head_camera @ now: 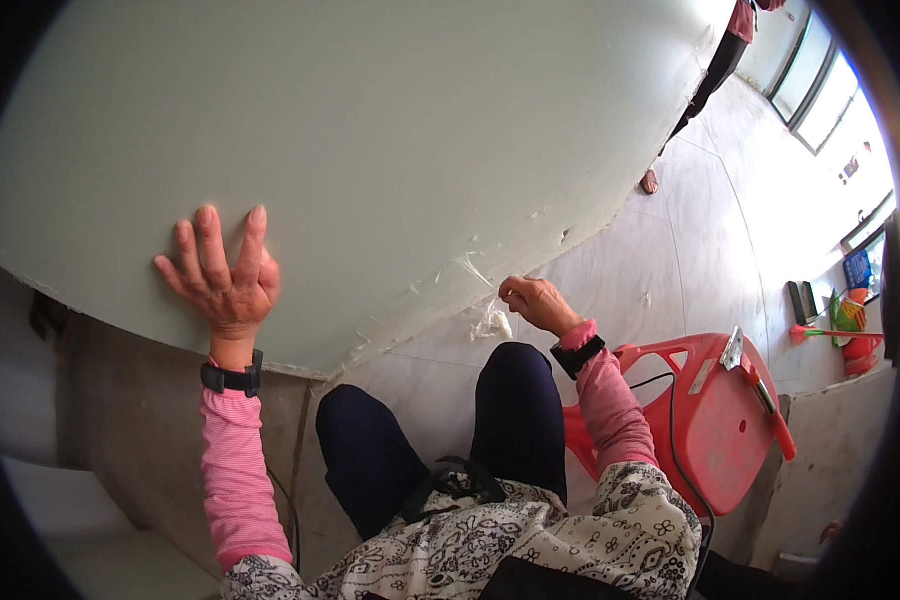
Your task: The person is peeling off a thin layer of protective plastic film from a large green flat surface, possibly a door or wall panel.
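A large pale grey-green panel (390, 135) with a rough, ragged edge spreads before me. My left hand (229, 270) lies on its surface, palm down, fingers spread, holding nothing. At the panel's near right edge, my right hand (536, 300) pinches thin, clear film or fibre strands (478, 271) that stretch from the panel. Just below those fingers hangs a crumpled whitish wad (493, 322) of similar material; whether it is joined to the strands is unclear. Loose shreds cling along the edge.
To my right stands a red plastic stool (720, 435) bearing a scraper with a red handle (766, 401). A person's foot (649, 181) shows beyond the panel. A green-handled brush (825, 331) and coloured packets are at the far right. A black cable runs beside the stool.
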Demonstrator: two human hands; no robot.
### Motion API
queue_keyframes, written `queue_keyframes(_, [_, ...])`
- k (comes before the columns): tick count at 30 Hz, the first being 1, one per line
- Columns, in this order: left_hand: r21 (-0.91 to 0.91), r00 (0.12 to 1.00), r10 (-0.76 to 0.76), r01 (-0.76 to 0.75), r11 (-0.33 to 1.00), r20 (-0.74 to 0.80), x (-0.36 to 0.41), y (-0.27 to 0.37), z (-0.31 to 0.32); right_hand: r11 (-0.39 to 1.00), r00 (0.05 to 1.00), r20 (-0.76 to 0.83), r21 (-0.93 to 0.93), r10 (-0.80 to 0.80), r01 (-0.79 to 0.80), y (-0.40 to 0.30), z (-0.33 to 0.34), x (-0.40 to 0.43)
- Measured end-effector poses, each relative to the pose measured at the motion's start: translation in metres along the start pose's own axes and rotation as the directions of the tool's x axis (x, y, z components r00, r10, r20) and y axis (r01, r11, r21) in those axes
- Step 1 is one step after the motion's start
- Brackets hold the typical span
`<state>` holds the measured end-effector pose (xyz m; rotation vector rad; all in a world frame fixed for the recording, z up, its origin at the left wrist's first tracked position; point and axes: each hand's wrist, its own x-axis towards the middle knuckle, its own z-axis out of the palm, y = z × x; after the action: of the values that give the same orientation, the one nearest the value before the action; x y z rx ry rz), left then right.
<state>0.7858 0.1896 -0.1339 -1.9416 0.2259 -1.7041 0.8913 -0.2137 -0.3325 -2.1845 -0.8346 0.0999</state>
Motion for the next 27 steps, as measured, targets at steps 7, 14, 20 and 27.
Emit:
queue_keyframes(7, [0.003, 1.0, 0.018, -0.018, 1.0, 0.011, 0.002, 0.001, -0.002, 0.998, 0.95, -0.311, -0.056, -0.04, 0.024, -0.031, 0.017, 0.032])
queue_keyframes(14, [0.014, 1.0, 0.022, -0.022, 1.0, 0.017, 0.0, 0.002, 0.001, 0.882, 0.836, -0.405, -0.434, -0.371, 0.181, -0.013, 0.043, 0.066])
queue_keyframes(20, [0.024, 0.999, 0.015, -0.016, 1.0, 0.03, -0.002, 0.002, 0.0, 0.865, 0.846, -0.323, -0.42, -0.424, 0.274, -0.013, 0.042, 0.065])
queue_keyframes(27, [0.035, 0.999, 0.006, -0.008, 0.999, 0.033, -0.003, 0.003, 0.002, 0.883, 0.883, -0.189, -0.293, -0.429, 0.366, -0.017, 0.041, 0.06])
